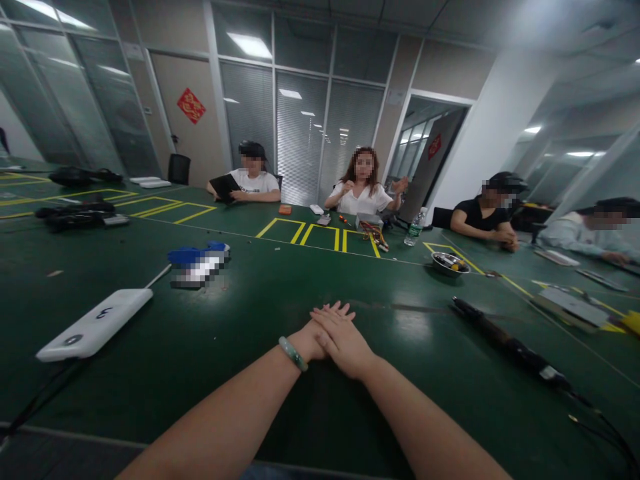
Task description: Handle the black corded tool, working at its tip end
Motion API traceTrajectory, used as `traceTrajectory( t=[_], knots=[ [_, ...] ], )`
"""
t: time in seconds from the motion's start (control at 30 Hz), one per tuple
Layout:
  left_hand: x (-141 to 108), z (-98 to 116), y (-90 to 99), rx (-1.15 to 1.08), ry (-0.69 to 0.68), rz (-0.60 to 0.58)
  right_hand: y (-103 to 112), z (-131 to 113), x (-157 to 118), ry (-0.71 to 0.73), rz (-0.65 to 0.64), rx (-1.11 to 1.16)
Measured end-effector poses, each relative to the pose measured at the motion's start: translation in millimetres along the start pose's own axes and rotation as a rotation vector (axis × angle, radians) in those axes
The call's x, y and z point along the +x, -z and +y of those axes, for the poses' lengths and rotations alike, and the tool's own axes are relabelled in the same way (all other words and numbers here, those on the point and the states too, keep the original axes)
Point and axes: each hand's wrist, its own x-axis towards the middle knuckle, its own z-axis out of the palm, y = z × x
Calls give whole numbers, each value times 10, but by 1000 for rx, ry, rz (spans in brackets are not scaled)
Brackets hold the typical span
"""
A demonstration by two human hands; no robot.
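My left hand (309, 338) lies palm down on the green table (260, 400), with a jade-like bangle (293, 354) around its wrist. Across it, from the right, rests my right hand (347, 343), covering much of its back. The fingers of both hands are stretched out, and the left fingertips show beyond the right hand. Neither hand holds anything. Farther right, apart from my hands, lies a dark pen-shaped electric screwdriver (505, 343) with a cable. To the left are a white power bank-like box (97, 323) marked 3 and a partly blurred white item (200, 270) beside something blue.
A metal bowl of small parts (450, 263) and a water bottle (414, 228) stand ahead to the right. Coloured wires trail from a metal box (369, 221). Yellow tape (323, 230) marks the table. Several people sit opposite and to the right. Black cables (75, 213) lie far left.
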Motion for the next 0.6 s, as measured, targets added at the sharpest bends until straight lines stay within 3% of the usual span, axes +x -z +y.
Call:
traceTrajectory(
  t=[0.17, 0.6],
  knots=[
    [6, -81, -128, 29, 0, -53, -1, 18, -49, -43, 13, 49],
    [-49, 10, 28, 96, 2, -75, -2, 75, -61, -20, 26, 103]
  ],
)
